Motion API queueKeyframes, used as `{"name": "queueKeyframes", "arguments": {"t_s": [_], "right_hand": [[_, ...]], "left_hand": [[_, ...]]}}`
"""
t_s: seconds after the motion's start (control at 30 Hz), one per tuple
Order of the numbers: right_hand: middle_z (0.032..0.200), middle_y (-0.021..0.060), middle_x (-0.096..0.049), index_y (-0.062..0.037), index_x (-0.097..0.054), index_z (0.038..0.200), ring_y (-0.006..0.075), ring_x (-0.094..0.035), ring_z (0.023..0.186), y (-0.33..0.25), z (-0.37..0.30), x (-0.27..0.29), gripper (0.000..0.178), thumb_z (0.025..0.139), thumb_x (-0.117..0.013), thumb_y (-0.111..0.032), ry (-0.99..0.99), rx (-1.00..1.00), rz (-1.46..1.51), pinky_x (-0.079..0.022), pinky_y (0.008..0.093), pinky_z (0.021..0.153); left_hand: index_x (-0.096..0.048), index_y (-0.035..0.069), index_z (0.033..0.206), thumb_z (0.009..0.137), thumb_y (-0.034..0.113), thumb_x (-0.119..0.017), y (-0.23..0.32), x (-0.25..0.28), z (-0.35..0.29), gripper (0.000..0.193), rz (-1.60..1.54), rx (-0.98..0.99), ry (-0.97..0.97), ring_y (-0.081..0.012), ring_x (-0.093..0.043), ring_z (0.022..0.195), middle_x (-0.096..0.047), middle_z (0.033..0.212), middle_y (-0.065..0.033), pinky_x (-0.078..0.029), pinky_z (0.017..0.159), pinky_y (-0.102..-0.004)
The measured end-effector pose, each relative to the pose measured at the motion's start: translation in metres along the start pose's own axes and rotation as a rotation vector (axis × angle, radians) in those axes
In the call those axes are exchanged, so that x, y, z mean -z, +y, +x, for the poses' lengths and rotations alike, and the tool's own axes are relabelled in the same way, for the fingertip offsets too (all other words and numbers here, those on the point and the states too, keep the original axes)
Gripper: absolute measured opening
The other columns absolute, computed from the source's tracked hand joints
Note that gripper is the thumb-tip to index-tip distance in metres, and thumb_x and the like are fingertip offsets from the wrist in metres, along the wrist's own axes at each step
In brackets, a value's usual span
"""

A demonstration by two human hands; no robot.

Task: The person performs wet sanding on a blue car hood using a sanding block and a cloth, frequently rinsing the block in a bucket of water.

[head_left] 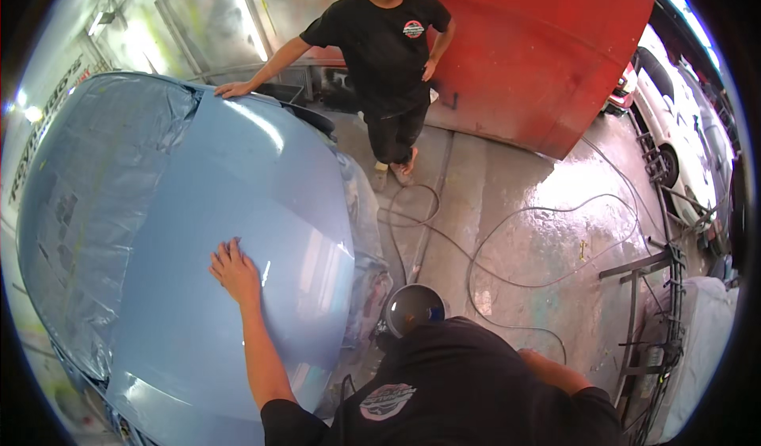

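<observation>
My left hand [235, 274] lies on the glossy light-blue car bonnet [186, 208], its fingers somewhat spread over the painted surface. A tiny dark speck shows by the fingertips, too small to make out. My left arm stretches forward from the lower edge. Of my right arm [555, 372] only a bare stretch shows beside my dark shirt; the hand itself is hidden behind my body. Clear plastic sheeting [87, 216] covers the windscreen side of the car, left of the bonnet. More crumpled sheeting [369, 240] hangs along the bonnet's front edge.
Another person [388, 57] stands across the bonnet, one hand resting on its far edge. A dark bucket [414, 307] sits on the floor near me. A long hose [507, 267] loops over the concrete. Behind stands a large red panel [523, 57]; a metal stand [634, 275] and white car [674, 113] are right.
</observation>
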State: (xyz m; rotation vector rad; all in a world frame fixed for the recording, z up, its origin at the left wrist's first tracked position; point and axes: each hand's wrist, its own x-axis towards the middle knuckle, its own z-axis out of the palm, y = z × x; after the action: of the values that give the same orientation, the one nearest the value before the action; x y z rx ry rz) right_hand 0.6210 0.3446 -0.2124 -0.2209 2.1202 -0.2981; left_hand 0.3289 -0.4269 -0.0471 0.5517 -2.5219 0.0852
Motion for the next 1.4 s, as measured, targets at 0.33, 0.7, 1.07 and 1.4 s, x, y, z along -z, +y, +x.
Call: {"name": "queueKeyframes", "arguments": {"t_s": [0.33, 0.7, 1.07, 1.4], "right_hand": [[0.12, 0.0224, -0.075, -0.0085, -0.073, 0.123, 0.042, -0.071, 0.114, 0.007, 0.067, 0.114, 0.054, 0.092, -0.072, -0.052, 0.336, -0.3, -0.07, -0.056, 0.0532, 0.094], [0.118, 0.0097, -0.067, -0.0072, -0.056, 0.148, 0.0167, -0.059, 0.109, -0.218, 0.08, 0.34, 0.049, 0.104, -0.067, -0.026, 0.864, 0.619, 0.96, -0.05, 0.0341, 0.096], [0.137, 0.0083, -0.065, -0.0006, -0.049, 0.156, 0.015, -0.059, 0.125, -0.319, 0.061, 0.327, 0.054, 0.11, -0.06, -0.026, 0.578, 0.905, 0.823, -0.047, 0.0325, 0.107], [0.138, 0.0157, -0.066, -0.0035, -0.053, 0.155, 0.0242, -0.062, 0.125, -0.307, 0.081, 0.304, 0.051, 0.108, -0.061, -0.023, 0.632, 0.87, 0.568, -0.046, 0.0363, 0.109]], "left_hand": [[-0.061, 0.021, 0.144, 0.103, 0.015, -0.056, 0.008, -0.004, 0.001, 0.041, -0.014, 0.002, -0.03, -0.0415, -0.042, 0.146, -0.051, 0.153, -0.0094, -0.026, 0.123, -0.0634], [-0.058, -0.002, 0.144, 0.104, 0.022, -0.067, 0.137, 0.011, -0.052, 0.047, -1.004, 0.081, -0.167, -0.034, -0.055, 0.137, -0.061, 0.143, -0.0202, -0.041, 0.117, -0.0441], [-0.056, 0.002, 0.15, 0.104, 0.012, -0.068, 0.266, 0.086, -0.106, 0.048, -1.908, 0.248, -0.664, -0.02, -0.068, 0.116, -0.07, 0.128, -0.013, -0.058, 0.097, -0.0346], [-0.051, 0.001, 0.154, 0.099, 0.005, -0.072, 0.253, 0.07, -0.119, 0.059, -1.864, 0.232, -0.869, -0.0164, -0.067, 0.111, -0.067, 0.134, -0.0114, -0.057, 0.094, -0.0313]]}}
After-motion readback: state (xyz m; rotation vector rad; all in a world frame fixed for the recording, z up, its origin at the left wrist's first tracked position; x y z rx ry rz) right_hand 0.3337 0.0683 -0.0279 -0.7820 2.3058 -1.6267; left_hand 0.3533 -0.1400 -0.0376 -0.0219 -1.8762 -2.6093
